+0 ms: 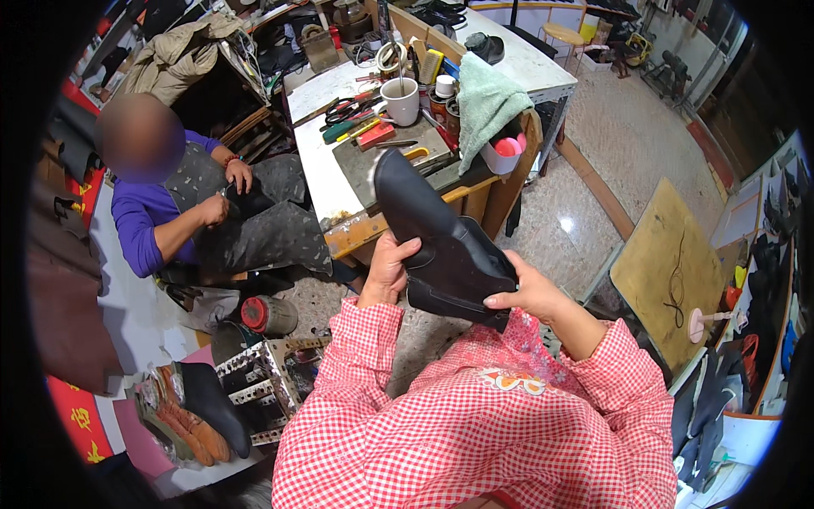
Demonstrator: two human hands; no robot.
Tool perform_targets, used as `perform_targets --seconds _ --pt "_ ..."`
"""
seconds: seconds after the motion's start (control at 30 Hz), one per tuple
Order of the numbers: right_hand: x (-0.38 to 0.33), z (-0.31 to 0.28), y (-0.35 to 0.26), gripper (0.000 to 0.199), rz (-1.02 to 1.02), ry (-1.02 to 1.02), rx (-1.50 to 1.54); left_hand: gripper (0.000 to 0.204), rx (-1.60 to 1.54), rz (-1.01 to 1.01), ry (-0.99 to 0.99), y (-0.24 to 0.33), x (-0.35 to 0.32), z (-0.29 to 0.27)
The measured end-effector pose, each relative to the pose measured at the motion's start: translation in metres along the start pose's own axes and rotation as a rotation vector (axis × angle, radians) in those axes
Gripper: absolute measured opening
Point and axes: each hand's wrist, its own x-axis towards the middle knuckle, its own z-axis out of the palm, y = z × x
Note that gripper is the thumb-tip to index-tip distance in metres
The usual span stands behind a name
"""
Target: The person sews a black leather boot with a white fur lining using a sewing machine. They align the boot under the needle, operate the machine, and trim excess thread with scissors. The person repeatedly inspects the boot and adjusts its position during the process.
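A black leather boot is held up in front of my body, its toe end pointing up and left toward the workbench. My left hand grips its lower left side, thumb laid along the leather. My right hand is closed on the other end, with its thumb pressed on the dark surface and the fingers hidden behind. Pale lining or fuzz shows at the upper left edge of the boot. Both forearms wear red checked sleeves.
Ahead stands a workbench crowded with tools, a white mug and a green towel. At left sits a person in a purple top. A jar with a red lid, wrapped insoles and a brown board surround me.
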Motion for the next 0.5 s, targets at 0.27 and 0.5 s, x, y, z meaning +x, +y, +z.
perform_targets --seconds 0.27,0.5 --pt "-0.006 0.023 -0.059 0.118 -0.471 0.101 -0.976 0.057 0.153 0.289 -0.055 0.034 -0.019 0.006" --pt "0.014 0.030 -0.071 0.088 -0.141 0.025 -0.999 0.058 0.173 0.263 -0.032 0.043 -0.018 0.014"
